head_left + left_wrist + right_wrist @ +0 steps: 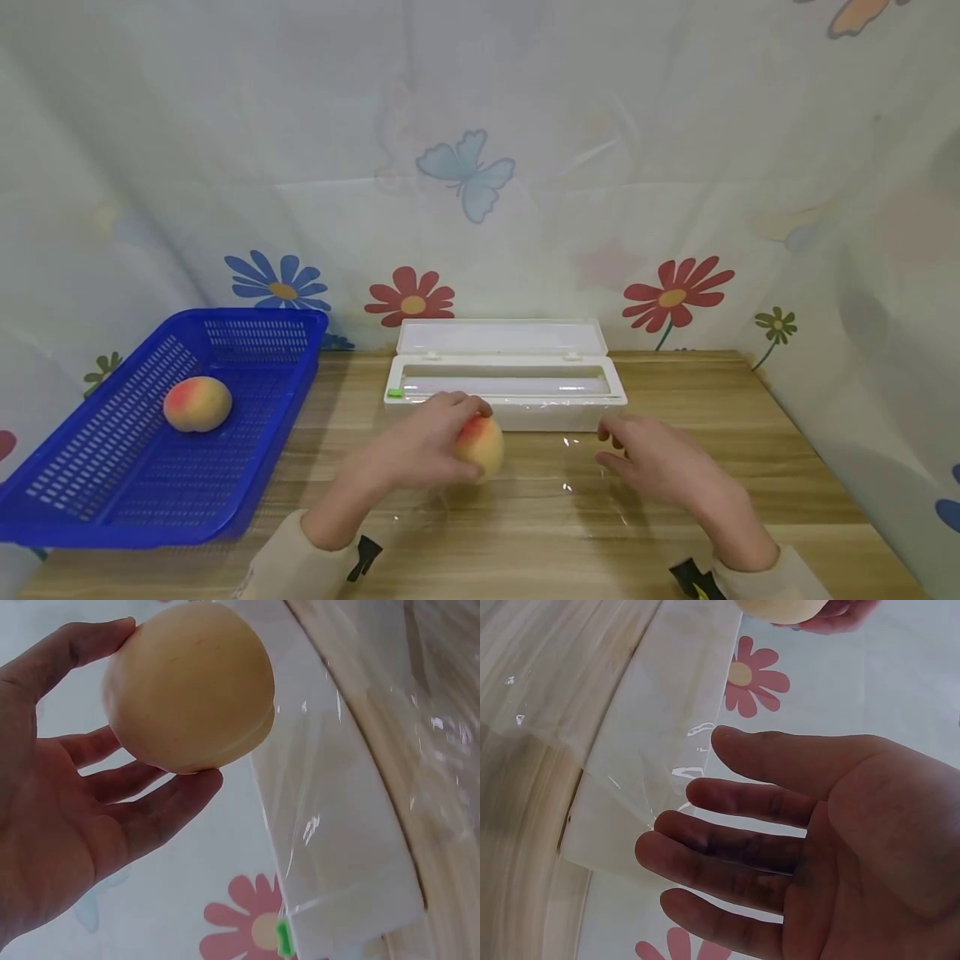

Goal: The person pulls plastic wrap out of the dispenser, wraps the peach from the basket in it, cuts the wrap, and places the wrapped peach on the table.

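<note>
A yellow peach with a red blush (483, 450) is gripped between the thumb and fingers of my left hand (431, 442), in front of the white cling film dispenser (506, 417). In the left wrist view the peach (191, 686) shows its pale side, thumb above and fingertips beneath. Clear cling film (566, 475) stretches from the dispenser over the table toward me, glinting in spots. To the right, my right hand (660, 458) hovers by the film's edge. Its fingers (720, 870) are loosely extended and hold nothing in the right wrist view.
A blue plastic basket (288, 417) stands on the left with another peach (197, 404) in it. The dispenser's lid (501, 337) is raised at the back. Behind the wooden table (697, 383) hangs a flowered curtain (562, 233).
</note>
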The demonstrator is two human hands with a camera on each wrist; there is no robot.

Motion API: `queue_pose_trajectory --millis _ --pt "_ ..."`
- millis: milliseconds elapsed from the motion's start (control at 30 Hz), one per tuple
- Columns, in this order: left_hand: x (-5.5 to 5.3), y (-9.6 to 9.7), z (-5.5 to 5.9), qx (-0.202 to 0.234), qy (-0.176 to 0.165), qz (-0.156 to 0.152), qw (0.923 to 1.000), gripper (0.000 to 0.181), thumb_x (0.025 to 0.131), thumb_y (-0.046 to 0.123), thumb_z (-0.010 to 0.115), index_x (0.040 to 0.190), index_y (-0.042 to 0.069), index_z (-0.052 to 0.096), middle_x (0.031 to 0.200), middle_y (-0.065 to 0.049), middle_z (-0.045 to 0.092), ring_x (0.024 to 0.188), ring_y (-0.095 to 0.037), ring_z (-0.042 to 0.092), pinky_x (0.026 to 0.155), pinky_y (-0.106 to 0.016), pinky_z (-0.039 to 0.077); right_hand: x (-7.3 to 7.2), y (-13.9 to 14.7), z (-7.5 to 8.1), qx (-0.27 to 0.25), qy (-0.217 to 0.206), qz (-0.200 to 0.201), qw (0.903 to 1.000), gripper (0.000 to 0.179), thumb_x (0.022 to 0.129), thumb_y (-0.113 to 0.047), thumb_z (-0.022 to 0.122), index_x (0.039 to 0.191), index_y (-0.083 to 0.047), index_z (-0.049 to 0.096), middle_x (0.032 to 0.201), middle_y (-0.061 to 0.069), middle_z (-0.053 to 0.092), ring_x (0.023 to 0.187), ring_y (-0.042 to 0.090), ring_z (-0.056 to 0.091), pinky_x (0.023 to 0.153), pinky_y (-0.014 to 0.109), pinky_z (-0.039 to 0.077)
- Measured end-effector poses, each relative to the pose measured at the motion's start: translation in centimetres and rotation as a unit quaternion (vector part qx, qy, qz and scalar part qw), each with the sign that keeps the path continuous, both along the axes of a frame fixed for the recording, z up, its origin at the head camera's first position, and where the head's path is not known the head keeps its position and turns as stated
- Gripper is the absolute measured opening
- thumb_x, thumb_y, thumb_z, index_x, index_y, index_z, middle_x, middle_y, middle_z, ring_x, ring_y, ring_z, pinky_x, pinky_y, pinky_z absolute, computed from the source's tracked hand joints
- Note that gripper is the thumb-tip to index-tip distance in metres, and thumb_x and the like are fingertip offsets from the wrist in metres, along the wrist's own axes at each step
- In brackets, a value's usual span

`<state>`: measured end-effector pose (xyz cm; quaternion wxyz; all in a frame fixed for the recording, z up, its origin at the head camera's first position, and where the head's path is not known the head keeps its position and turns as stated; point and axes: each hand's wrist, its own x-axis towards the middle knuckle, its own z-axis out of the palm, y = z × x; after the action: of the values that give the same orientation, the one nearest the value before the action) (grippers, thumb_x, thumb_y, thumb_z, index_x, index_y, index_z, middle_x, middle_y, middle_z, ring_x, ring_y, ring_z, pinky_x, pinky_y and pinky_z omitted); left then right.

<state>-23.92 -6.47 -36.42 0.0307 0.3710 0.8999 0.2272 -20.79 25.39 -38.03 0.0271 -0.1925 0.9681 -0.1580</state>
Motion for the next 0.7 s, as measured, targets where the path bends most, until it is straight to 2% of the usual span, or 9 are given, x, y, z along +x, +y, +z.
queue_pose_trajectory --millis 167,267,400,533,700 --pt "0.1 1.5 -0.9 -0.005 -0.011 -0.026 0.9996 0.059 0.079 0.024 0.082 0.131 0.008 0.06 0.115 -0.002 0.064 0.098 -0.016 0.056 0.085 -0.031 0.05 0.0 -0.5 0.1 0.001 -0.008 -0.001 1.0 0.014 0.093 -0.018 0.078 0.099 -0.013 0.066 0.085 -0.007 0.06 0.077 0.012 0.055 0.064 0.033 0.048" --pt "0.2 2.3 -1.3 -0.003 -0.018 -0.03 0.9994 0.064 0.078 0.022 0.083 0.134 0.006 0.057 0.111 -0.002 0.063 0.094 -0.014 0.057 0.083 -0.028 0.05 0.1 -0.8 0.2 0.005 -0.006 0.002 1.0 0.015 0.093 -0.019 0.078 0.1 -0.014 0.066 0.087 -0.007 0.062 0.078 0.012 0.056 0.065 0.033 0.049" --pt "0.4 3.1 -1.9 -0.008 -0.033 -0.035 0.9988 0.061 0.076 0.022 0.085 0.129 0.008 0.056 0.102 0.004 0.059 0.088 -0.012 0.054 0.077 -0.024 0.049 0.3 -1.1 0.2 0.009 0.012 0.018 0.9997 0.014 0.093 -0.02 0.078 0.099 -0.015 0.067 0.089 -0.005 0.064 0.08 0.011 0.059 0.065 0.034 0.051" --pt "1.0 3.7 -2.2 -0.027 -0.039 -0.052 0.9975 0.053 0.076 0.024 0.086 0.119 0.013 0.058 0.095 0.009 0.056 0.084 -0.009 0.053 0.073 -0.021 0.047 0.5 -1.4 0.1 0.005 0.032 0.037 0.9988 0.013 0.093 -0.021 0.078 0.099 -0.016 0.067 0.092 -0.004 0.066 0.08 0.01 0.06 0.065 0.033 0.051" --pt "1.4 4.1 -2.6 -0.052 -0.034 -0.063 0.9961 0.05 0.078 0.027 0.087 0.118 0.018 0.058 0.102 0.011 0.059 0.087 -0.008 0.052 0.075 -0.021 0.047 0.6 -1.8 0.2 0.006 0.042 0.057 0.9975 0.015 0.092 -0.021 0.079 0.1 -0.016 0.068 0.088 -0.006 0.065 0.074 0.008 0.058 0.062 0.031 0.05"
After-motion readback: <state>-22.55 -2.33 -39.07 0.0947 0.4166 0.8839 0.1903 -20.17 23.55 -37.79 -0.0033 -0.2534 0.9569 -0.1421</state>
